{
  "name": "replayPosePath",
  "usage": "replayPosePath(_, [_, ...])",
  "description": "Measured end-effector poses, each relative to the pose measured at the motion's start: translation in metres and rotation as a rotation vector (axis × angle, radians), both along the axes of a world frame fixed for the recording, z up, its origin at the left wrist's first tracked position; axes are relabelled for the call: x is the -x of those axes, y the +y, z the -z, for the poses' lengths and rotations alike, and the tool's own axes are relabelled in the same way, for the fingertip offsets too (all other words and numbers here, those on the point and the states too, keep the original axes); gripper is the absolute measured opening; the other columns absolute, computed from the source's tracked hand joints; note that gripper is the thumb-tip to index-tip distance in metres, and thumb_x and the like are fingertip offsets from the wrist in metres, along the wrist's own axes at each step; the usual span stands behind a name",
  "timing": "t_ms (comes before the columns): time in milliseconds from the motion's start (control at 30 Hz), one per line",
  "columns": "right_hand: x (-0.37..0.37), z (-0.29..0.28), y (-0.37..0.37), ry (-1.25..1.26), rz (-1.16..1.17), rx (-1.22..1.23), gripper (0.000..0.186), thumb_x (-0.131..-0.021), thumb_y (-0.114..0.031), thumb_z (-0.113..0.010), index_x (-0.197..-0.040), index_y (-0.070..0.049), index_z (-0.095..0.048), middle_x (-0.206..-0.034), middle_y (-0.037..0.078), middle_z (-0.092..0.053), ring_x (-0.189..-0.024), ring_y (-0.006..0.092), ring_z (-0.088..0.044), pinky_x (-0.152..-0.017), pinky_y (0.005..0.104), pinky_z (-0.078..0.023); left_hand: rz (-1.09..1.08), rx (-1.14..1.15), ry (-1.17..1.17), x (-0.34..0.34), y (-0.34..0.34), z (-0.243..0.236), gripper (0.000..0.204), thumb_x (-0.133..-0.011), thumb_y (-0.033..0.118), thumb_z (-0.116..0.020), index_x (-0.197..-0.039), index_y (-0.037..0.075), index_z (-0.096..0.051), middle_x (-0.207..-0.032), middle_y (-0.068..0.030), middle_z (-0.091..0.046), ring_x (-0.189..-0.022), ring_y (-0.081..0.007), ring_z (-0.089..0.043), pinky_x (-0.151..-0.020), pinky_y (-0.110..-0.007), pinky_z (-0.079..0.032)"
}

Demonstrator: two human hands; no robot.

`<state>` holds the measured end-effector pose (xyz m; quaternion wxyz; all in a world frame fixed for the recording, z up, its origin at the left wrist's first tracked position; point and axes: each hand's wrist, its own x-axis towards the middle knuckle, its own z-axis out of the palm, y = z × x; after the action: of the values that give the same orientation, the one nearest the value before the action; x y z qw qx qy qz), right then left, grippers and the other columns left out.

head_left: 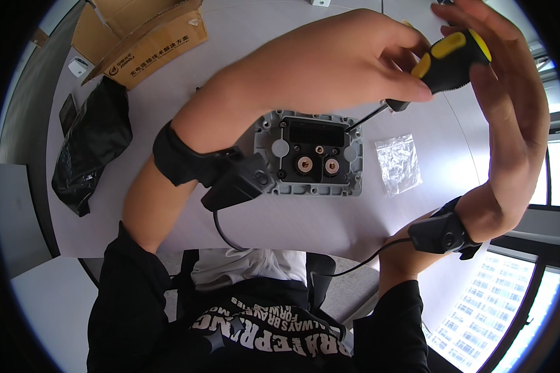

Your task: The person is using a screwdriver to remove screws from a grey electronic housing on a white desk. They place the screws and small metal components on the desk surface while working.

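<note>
A screwdriver (447, 68) with a thick black and yellow handle slants down to the left. Its thin shaft ends at the upper right corner of a black insert in a grey metal housing (357, 183). Two round copper-coloured contacts (318, 165) show in the insert. Reaching across above the housing, my left hand (398, 62) pinches the front of the handle between thumb and fingers. My right hand (510, 81) curves around the handle's rear end, thumb against its side; its fingertips reach past it at the top. Whatever the screwdriver tip touches is too small to make out.
To the right of the housing lies a clear plastic bag (398, 165). An open cardboard box (158, 53) stands at the far left, with a black plastic bag (96, 146) nearer. Wrist-worn black devices (246, 180) trail cables over the table's near edge.
</note>
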<state>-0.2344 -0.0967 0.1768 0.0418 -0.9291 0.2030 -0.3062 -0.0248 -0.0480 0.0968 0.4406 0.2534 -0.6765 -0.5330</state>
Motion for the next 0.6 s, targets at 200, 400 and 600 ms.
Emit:
replayPosePath(200, [-0.001, 0.0, 0.001, -0.01, 0.027, 0.015, 0.045, -0.099, -0.027, -0.058, -0.137, -0.003, -0.062, -0.122, 0.015, -0.07, -0.111, 0.0257, -0.069, -0.102, 0.0391, -0.05, -0.649, 0.253, -0.361, 0.025, 0.008, 0.002, 0.047, -0.079, 0.041, -0.088, -0.082, -0.003, -0.07, -0.061, -0.0088, -0.06, -0.059, -0.0181, -0.06, -0.058, -0.034, -0.046])
replayPosePath(400, [0.0, -0.001, 0.001, -0.017, 0.041, 0.025, 0.045, -0.099, -0.029, -0.059, -0.135, -0.003, -0.063, -0.121, 0.015, -0.07, -0.111, 0.0254, -0.069, -0.101, 0.0388, -0.051, -0.488, 0.182, -0.219, 0.013, 0.003, -0.003, 0.05, -0.08, 0.042, -0.087, -0.09, -0.004, -0.07, -0.072, -0.0106, -0.066, -0.065, -0.0181, -0.063, -0.061, -0.033, -0.048])
replayPosePath(600, [0.0, -0.001, 0.003, -0.023, 0.047, 0.033, 0.045, -0.1, -0.031, -0.06, -0.134, -0.003, -0.064, -0.12, 0.015, -0.071, -0.11, 0.0251, -0.069, -0.101, 0.0385, -0.051, -0.03, 0.127, 0.123, -0.002, 0.009, -0.003, 0.028, -0.102, 0.014, -0.066, -0.121, -0.007, -0.061, -0.099, -0.0052, -0.066, -0.088, -0.0121, -0.06, -0.083, -0.028, -0.051])
